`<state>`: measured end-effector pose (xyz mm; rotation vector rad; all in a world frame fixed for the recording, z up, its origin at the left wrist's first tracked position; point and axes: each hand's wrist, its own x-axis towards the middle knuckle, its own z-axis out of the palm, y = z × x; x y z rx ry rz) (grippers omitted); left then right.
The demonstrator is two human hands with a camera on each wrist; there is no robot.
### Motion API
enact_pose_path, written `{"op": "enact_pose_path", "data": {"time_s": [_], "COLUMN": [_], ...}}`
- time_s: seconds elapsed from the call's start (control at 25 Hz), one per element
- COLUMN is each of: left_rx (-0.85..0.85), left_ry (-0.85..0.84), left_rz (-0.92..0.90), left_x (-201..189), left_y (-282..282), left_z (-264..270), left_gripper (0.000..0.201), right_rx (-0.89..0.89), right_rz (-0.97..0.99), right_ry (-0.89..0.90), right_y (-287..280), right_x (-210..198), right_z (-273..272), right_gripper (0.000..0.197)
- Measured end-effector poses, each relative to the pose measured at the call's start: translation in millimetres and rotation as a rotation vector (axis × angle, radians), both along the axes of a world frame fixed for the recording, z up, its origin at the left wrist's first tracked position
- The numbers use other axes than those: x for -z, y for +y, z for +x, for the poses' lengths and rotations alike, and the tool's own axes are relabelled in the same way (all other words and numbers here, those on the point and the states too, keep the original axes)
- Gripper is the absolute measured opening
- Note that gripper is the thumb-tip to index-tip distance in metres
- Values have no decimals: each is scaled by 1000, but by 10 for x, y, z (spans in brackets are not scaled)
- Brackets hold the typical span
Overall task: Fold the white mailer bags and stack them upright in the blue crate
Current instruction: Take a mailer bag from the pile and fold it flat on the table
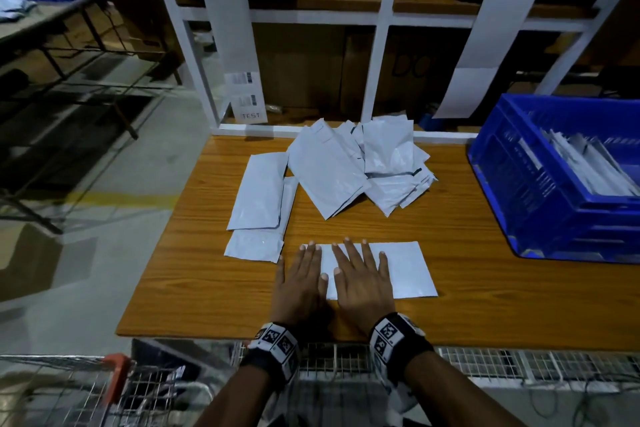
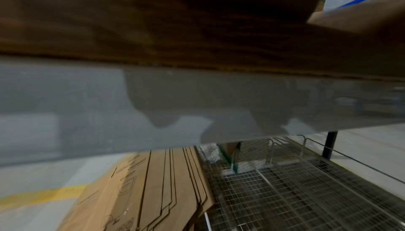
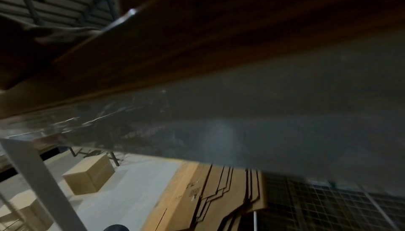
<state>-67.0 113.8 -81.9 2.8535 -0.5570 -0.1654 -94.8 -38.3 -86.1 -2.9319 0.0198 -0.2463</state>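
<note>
White mailer bag (image 1: 405, 270) on table: left hand (image 1: 299, 282), right hand (image 1: 362, 279) flat, fingers straight, pressing it.

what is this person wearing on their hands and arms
Both hands are bare, with no gloves: left hand, right hand. Each wrist carries a black band holding a boxy white mount printed with black square fiducial markers: left wristband, right wristband. The forearms are bare too, with no sleeves in view.

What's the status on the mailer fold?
Left hand and right hand flat on mailer bag. Blue crate partly filled. Unfolded pile behind; nothing blocking.
</note>
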Motion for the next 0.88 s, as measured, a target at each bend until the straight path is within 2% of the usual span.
{"op": "enact_pose_path", "data": {"time_s": [0.16, 0.32, 0.48, 0.64, 0.76, 0.84, 0.88], "left_rx": [10, 29, 90, 211, 296, 322, 316], "left_ry": [-1, -2, -48, -64, -79, -91, -93], "left_rz": [24, 36, 4, 9, -23, -65, -91], "left_x": [46, 41, -9, -95, -106, -114, -142], "left_y": [-4, 29, 58, 43, 4, -38, -96], "left_z": [-2, -2, -51, -64, -99, -86, -84], "left_gripper": [71, 70, 61, 82, 82, 98, 99], "right_rx": [-17, 5, 50, 165, 184, 178, 177], "right_rz": [-33, 6, 47, 42, 23, 5, -2], "right_ry": [-47, 50, 89, 96, 121, 131, 129], "right_y": [-12, -1, -266, -552, -578, -566, -573], "right_x": [80, 39, 36, 25, 16, 21, 22], "right_z": [-5, 8, -110, -237, -236, -217, -203], "right_gripper": [50, 54, 62, 62, 63, 65, 65]}}
